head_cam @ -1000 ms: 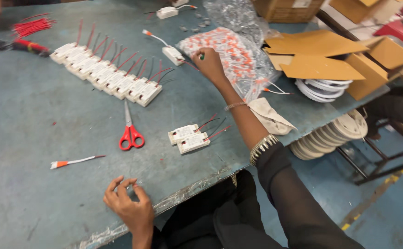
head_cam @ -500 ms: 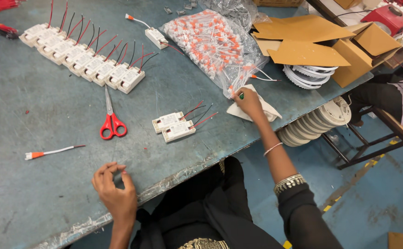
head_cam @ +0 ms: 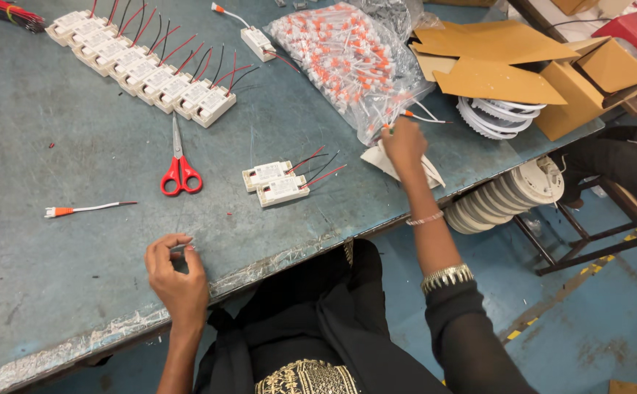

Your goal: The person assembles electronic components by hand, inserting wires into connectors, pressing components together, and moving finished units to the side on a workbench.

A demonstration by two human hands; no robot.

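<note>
At the mouth of the clear bag of orange-capped leads, our right hand has its fingers pinched together on one white lead with an orange cap. That lead lies roughly level, its long axis running from our fingertips out to the right, clear of the bag's lower corner. The bag itself lies up and to the left of the hand, so our right hand is by far the nearer one to it.

Our left hand rests near the front edge of the blue-grey table, fingers curled in; something small may sit between thumb and forefinger, but we cannot tell what. Between our hands lie two white driver boxes side by side, their red and black wires pointing right. Left of them are red-handled scissors, blades pointing away from us, and a loose capped lead. A slanting row of white boxes runs along the far side. Cardboard pieces lie right of the bag.
</note>
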